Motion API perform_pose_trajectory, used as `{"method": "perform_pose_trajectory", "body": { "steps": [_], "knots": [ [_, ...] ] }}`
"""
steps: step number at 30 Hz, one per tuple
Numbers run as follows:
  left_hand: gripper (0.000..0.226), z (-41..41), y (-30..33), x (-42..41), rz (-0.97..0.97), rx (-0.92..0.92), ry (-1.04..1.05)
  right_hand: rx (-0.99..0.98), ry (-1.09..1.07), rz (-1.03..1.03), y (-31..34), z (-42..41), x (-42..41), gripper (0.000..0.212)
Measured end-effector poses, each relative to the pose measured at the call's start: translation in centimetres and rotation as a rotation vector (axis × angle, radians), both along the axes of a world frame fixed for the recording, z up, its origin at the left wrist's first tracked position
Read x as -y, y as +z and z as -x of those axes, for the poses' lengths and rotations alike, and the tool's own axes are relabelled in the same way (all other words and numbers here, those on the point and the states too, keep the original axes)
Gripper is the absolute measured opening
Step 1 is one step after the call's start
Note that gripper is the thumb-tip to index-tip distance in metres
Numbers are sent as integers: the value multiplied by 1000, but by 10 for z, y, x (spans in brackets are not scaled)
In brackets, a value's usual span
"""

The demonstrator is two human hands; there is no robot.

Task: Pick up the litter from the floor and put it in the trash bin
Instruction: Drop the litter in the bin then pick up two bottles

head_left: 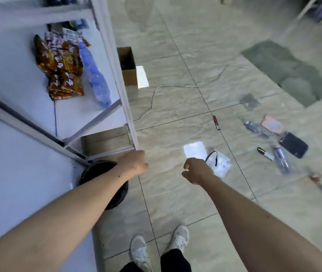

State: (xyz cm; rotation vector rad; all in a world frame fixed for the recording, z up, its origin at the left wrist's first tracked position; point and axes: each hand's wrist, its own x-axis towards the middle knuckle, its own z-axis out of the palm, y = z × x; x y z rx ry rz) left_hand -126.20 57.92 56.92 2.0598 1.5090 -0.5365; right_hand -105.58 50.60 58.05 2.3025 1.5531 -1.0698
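Litter lies scattered on the tiled floor to the right: a white paper point(194, 149), a clear plastic packet point(220, 163), a red wrapper point(216, 122), two crushed bottles point(280, 159) point(255, 128), a black wallet-like item point(293, 145) and a marker point(265, 153). The black-lined trash bin point(97, 170) stands under the shelf corner, partly hidden by my left forearm. My left hand point(134, 162) hangs beside the bin with fingers curled, holding nothing that I can see. My right hand point(194, 169) hovers above the floor near the white paper, fingers loosely curled and empty.
A white metal shelf point(105, 55) at left carries snack packs point(62, 71) and a water bottle point(97, 79). A cardboard box point(128, 67) stands behind it. A white cable point(176, 86) runs over the tiles. A green mat point(287, 73) lies far right. My feet point(160, 246) are below.
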Motion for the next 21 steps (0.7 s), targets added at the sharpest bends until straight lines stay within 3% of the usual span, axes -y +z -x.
{"method": "perform_pose_trajectory", "body": {
  "steps": [6,12,21],
  "knots": [
    [36,-117,33,30,-8,-30,-176,155,-129,27,39,-102,79,34],
    [28,-247,52,87,-9,-26,-336,213,-233,52,63,-213,160,29],
    [25,-426,59,157,-5,23,-391,199,-348,87,66,-383,253,29]
  ]
}}
